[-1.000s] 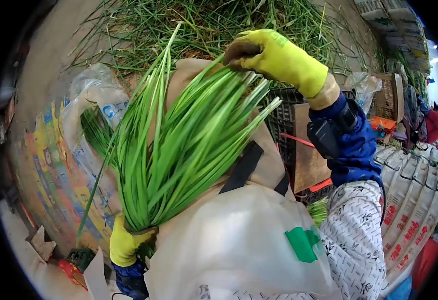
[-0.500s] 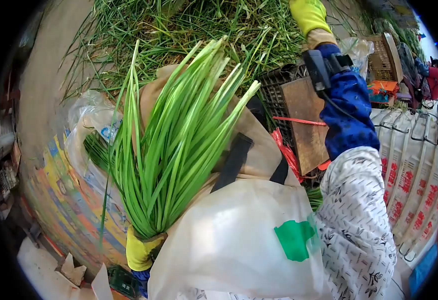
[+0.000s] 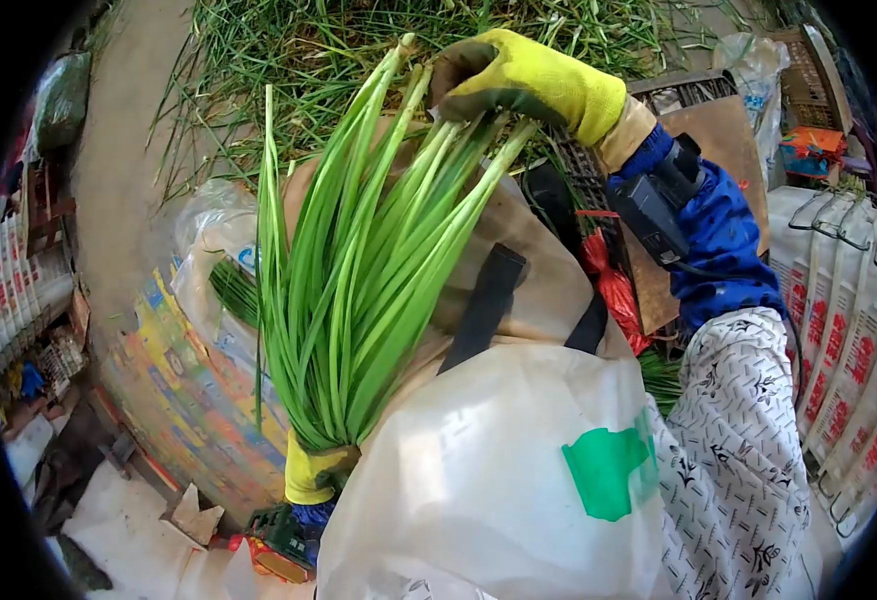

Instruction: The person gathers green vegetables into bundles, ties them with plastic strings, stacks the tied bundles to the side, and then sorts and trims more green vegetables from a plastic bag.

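Observation:
A large bunch of garlic chives (image 3: 353, 290) lies across my lap, its green leaf ends gathered low and its pale stem ends fanned out away from me. My left hand (image 3: 314, 474), in a yellow glove, is closed round the leaf ends; apron and leaves partly cover it. Up at the pale ends, my right hand (image 3: 528, 88), in a yellow glove with dark, soiled fingers, curls its fingers in against the stems. Its fingertips are partly hidden, but they appear closed on some chive stems. A translucent apron (image 3: 478, 450) with green tape covers my front.
Loose chive leaves and trimmings (image 3: 288, 60) are heaped on the ground ahead. At right are a wooden board (image 3: 708, 160) on a black crate, red plastic strips (image 3: 610, 290) and white foam boxes (image 3: 838, 300). A plastic bag (image 3: 213, 215) with more chives lies at left.
My right hand has come back from the far upper right to the stem ends and its fingers have curled there. My left hand still holds the bunch; the view has shifted slightly.

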